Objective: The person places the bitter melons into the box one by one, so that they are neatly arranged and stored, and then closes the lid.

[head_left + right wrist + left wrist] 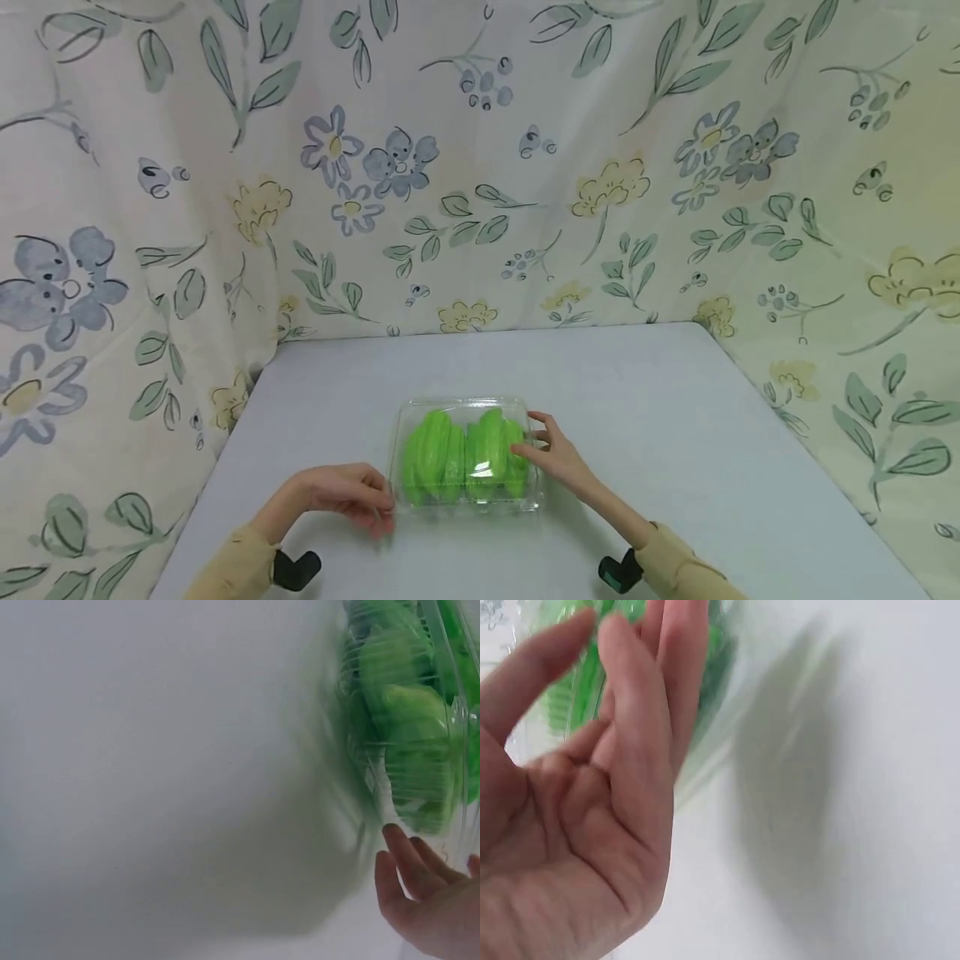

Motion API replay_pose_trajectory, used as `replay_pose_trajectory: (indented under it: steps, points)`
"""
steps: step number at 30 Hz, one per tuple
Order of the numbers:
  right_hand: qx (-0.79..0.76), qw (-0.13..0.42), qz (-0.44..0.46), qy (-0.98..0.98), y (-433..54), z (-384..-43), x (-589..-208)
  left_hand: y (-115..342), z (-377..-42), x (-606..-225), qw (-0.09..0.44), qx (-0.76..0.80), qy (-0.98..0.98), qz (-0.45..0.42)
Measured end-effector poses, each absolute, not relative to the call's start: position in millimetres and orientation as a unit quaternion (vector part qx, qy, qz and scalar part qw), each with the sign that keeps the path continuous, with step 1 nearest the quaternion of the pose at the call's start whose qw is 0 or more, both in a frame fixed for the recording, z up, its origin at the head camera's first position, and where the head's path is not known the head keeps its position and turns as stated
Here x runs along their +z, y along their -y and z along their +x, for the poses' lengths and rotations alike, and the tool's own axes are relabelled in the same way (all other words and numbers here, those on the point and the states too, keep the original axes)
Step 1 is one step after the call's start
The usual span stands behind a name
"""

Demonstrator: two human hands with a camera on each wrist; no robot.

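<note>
A clear plastic clamshell box [468,406] with ridged sides lies on the white table. Inside are several long, bright green pieces [432,454], banana-like in shape, in two groups side by side. My left hand [348,493] is at the box's left front corner, fingers fairly straight and loosely bent. In the left wrist view, my left hand [607,787] has its thumb apart from the fingers, with box and green pieces behind. At the right side, my right hand [558,454] has spread, gently bent fingers. The right wrist view shows its fingertips [391,829] by the box's ridged wall.
The white table [600,375] extends around the box on all sides. A floral cloth [465,167] hangs behind the table and along both sides. Each wrist carries a small black device [296,570] below a beige sleeve [236,567].
</note>
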State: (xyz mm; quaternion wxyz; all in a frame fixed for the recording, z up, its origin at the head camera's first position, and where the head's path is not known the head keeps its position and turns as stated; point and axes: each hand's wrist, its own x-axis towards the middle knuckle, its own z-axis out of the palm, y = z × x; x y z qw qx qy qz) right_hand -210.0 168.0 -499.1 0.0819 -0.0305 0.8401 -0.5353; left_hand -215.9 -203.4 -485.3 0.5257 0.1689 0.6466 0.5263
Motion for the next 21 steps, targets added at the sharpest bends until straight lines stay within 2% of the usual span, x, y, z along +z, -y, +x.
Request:
replay_pose_trajectory:
  steps: [4,7,14,18,21]
  points:
    - [-0.537,0.066,-0.017,-0.841,-171,-217,-498,193,-219,-483,0.475,0.540,-0.679,0.150]
    - [-0.563,0.082,0.007,-0.823,-181,-228,-496,184,-223,-483,0.433,0.571,-0.688,0.117]
    - [-0.636,0.171,0.057,-0.750,-218,-233,-490,161,-231,-488,0.345,0.647,-0.678,0.040]
    - [-0.621,0.255,0.028,-0.741,-229,-223,-491,150,-233,-489,0.313,0.670,-0.674,0.006]
    - [-0.614,0.283,-0.008,-0.737,-228,-220,-494,145,-235,-488,0.295,0.683,-0.668,-0.010]
